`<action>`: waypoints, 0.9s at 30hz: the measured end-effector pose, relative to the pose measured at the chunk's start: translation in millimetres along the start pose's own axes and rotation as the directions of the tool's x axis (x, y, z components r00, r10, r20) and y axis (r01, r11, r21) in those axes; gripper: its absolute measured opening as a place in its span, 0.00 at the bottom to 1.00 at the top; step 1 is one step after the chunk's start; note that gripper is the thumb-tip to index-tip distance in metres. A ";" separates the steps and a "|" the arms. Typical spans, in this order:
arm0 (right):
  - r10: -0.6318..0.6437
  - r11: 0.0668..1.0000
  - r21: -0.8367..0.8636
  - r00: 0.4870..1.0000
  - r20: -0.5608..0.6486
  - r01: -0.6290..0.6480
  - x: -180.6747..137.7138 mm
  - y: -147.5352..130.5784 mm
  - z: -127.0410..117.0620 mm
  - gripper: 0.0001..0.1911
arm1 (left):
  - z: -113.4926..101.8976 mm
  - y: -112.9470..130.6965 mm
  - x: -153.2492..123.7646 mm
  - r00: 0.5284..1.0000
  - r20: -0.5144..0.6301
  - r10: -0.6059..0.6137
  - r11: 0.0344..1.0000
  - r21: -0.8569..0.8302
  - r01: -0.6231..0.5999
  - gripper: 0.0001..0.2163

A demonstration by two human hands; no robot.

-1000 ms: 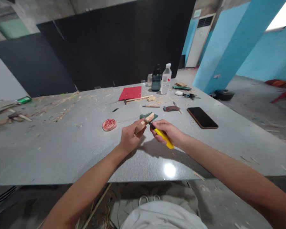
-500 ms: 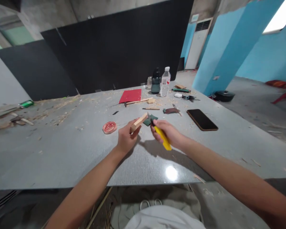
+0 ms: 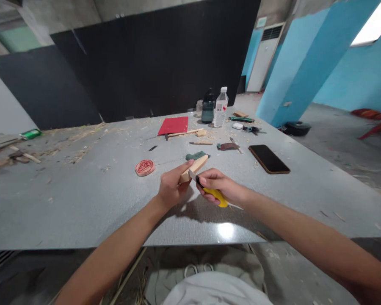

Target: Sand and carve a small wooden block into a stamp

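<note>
My left hand [image 3: 173, 185] is closed around the near end of a pale wooden block [image 3: 197, 165], whose far end points away and to the right. In my right hand [image 3: 220, 185] is a yellow utility knife [image 3: 216, 196], its blade out and lying against the block's side close to my left fingers. Just beyond the block lies a dark green piece of sandpaper or cloth [image 3: 195, 156]. A round wooden disc with a red carved design [image 3: 145, 167] rests on the table to the left of my left hand.
On the grey table [image 3: 92, 203] a phone [image 3: 269, 159] lies at the right. Farther back are a red sheet [image 3: 173, 126], a clear water bottle [image 3: 221, 108], a dark bottle [image 3: 208, 109] and a thin carving tool [image 3: 201, 143]. Wood shavings [image 3: 79, 154] and a green can [image 3: 30, 134] are at the left.
The knife has come back toward me and its blade now touches the block's side rather than its far end. The block's far end has shifted right.
</note>
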State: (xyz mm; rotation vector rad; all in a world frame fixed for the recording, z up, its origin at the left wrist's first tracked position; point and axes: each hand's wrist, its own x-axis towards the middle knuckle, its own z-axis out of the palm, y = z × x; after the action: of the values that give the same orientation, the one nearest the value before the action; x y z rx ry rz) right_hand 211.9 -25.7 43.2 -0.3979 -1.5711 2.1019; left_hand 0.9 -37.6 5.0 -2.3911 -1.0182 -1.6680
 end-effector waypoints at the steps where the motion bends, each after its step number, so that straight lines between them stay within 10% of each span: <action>1: -0.017 1.000 -0.005 1.000 -0.026 0.016 1.0 -1.7 -1.3 0.24 | -0.3 2.6 0.3 1.000 -0.018 -0.005 1.000 0.014 0.005 0.19; 4: -0.090 0.994 0.042 0.970 -0.226 0.102 6.0 -12.0 -21.5 0.22 | -2.8 10.9 1.5 0.997 -0.067 0.041 0.998 0.054 -0.038 0.19; 9: -0.058 0.933 0.239 0.766 -0.640 0.270 7.1 -36.1 -72.0 0.21 | -5.1 21.0 9.4 0.987 -0.105 0.125 0.992 0.044 -0.121 0.20; 16: -0.053 0.983 0.164 0.979 -0.199 0.086 6.3 -14.7 -22.3 0.21 | -4.5 -0.9 11.1 0.982 -0.117 -0.147 0.984 0.089 0.158 0.11; 27: 0.045 0.973 0.223 0.997 0.066 -0.058 -0.7 -2.8 3.4 0.23 | 5.9 4.9 4.0 0.986 -0.008 -0.167 0.986 0.009 0.167 0.15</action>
State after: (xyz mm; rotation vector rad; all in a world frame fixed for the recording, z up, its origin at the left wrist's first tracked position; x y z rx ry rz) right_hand 211.3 -28.3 46.8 -0.3011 -1.3471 2.3211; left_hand 9.2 -37.2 7.5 -2.3504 -1.2541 -1.7153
